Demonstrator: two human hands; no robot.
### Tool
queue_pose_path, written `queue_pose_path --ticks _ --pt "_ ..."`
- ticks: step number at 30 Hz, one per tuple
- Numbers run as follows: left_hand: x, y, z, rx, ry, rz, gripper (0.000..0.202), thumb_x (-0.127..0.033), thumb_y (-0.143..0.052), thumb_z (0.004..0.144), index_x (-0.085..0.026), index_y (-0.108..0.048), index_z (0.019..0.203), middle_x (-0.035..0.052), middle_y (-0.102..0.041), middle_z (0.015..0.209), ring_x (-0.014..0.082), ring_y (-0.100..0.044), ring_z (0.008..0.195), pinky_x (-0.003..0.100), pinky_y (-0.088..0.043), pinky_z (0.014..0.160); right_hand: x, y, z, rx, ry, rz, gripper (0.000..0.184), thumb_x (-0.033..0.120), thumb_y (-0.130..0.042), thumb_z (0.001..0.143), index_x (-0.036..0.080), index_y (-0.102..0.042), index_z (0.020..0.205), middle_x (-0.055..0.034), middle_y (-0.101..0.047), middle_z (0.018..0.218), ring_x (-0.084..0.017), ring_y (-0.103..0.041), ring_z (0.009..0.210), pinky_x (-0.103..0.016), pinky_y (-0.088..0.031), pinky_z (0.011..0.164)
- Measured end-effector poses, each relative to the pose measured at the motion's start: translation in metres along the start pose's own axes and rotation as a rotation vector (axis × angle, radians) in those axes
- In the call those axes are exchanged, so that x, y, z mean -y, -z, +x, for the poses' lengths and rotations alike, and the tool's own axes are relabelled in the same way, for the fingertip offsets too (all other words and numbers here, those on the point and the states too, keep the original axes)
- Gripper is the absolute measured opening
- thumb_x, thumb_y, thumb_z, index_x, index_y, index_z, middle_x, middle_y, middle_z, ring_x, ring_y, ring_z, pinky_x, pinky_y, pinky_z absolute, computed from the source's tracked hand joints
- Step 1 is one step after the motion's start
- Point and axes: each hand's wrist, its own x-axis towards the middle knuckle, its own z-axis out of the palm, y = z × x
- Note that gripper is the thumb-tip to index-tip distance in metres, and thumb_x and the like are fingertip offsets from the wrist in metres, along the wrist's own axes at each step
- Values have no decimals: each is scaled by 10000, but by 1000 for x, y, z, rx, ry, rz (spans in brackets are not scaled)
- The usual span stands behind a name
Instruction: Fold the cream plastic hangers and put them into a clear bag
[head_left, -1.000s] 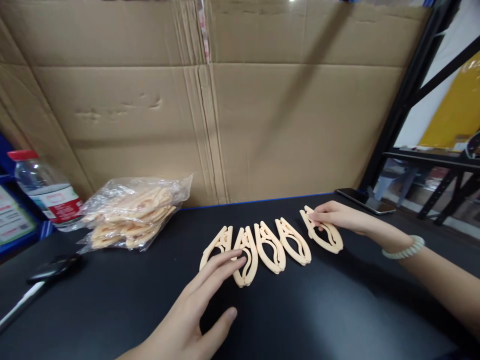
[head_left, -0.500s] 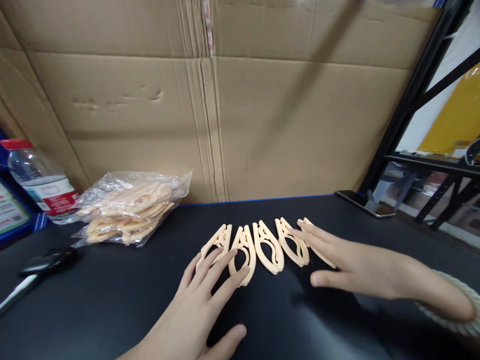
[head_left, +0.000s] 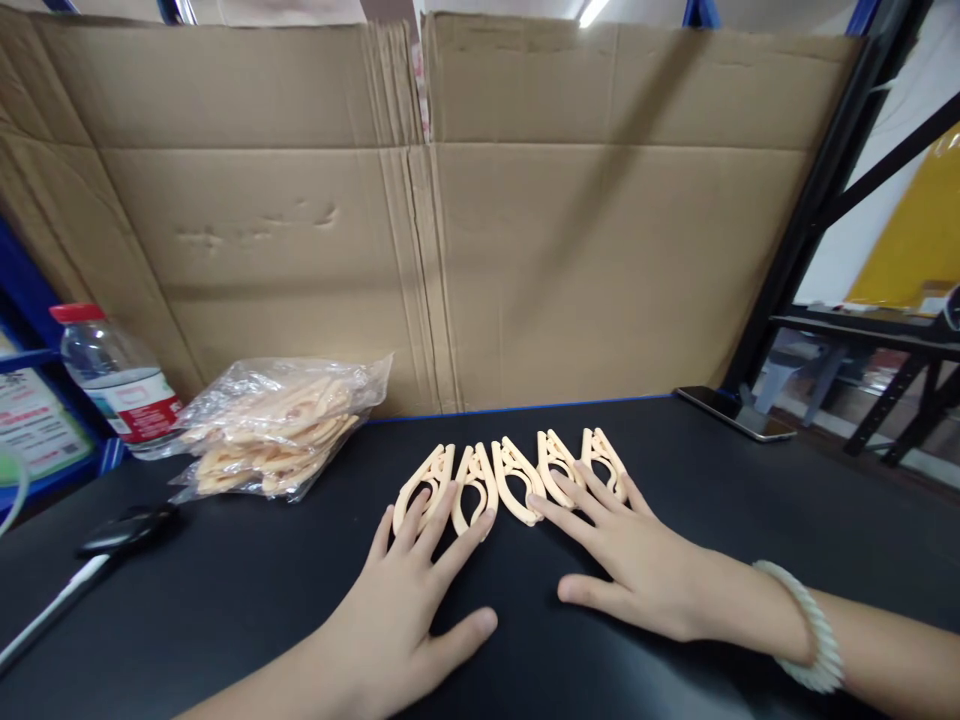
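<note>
Several cream plastic folding hangers, folded up, lie in a row on the black table [head_left: 315,590]. My left hand [head_left: 409,600] is spread, its fingertips over the lower ends of the leftmost hanger [head_left: 440,468] and the hanger beside it [head_left: 475,466]. The middle hanger [head_left: 511,470] lies between my hands, with a right fingertip at its lower end. My right hand [head_left: 637,560] is spread too, its fingers over the lower parts of the fourth hanger [head_left: 553,452] and the rightmost hanger [head_left: 600,452]. Neither hand grips anything.
A clear plastic bag [head_left: 281,425] of similar hangers sits at the back left, near a red-capped bottle [head_left: 127,385]. A black device with a white cable [head_left: 124,530] lies at left. A phone [head_left: 735,412] rests at the back right. Cardboard [head_left: 600,270] stands behind the table.
My right hand has moved left and now lies over the two right hangers. The hangers stand more evenly in line. My left hand stays near the left hangers; the view has tilted up.
</note>
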Motion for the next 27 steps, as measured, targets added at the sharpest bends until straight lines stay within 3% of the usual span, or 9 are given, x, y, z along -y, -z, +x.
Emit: queue_pose_path --ticks 7,13,17,22,25,27 --pt "37 9 48 241 63 -64 719 -686 -359 886 -377 -160 1504 140 -94 1601 466 -100 1424 739 -152 1034 -14 3 53 -22 -13 -18 764 729 -267 902 291 -184 1523 -161 -124 1577 -412 19 1434 -708 5 1066" --pt "52 9 71 212 97 -39 693 -647 -389 896 -345 -232 1499 147 -146 1593 442 -129 1430 732 -168 1034 -32 3 86 -70 42 -22 689 662 -305 936 282 -252 1507 -138 -121 1583 -344 7 1454 -678 -61 1090" --pt "51 9 67 38 29 82 607 -498 -433 927 -264 -330 1478 148 -200 1581 400 -169 1437 688 -198 1070 -36 -2 84 -189 44 -66 633 586 -377 946 258 -315 1484 -135 -161 1577 -347 -37 1454 -656 -109 1101" --pt "59 30 60 -297 -161 398 350 -306 -516 892 -184 -640 1196 120 -377 1516 318 -245 1435 578 -70 1168 -35 -8 71 -366 137 -191 436 352 -459 936 182 -498 1337 -163 -308 1513 -345 -189 1427 -570 -237 1115" --pt "75 47 58 -436 -64 521 298 -249 -503 881 -151 -688 1093 133 -382 1511 334 -267 1424 579 -57 1170 -36 -11 67 -454 172 -201 316 241 -451 917 143 -580 1189 -185 -433 1398 -329 -322 1362 -523 -316 1090" --pt "88 56 56 -447 25 582 290 -222 -495 863 -100 -708 1018 185 -430 1471 372 -315 1396 600 -80 1158 -37 -12 67 -489 185 -164 265 214 -454 905 148 -597 1117 -177 -485 1319 -312 -393 1304 -502 -374 1048"
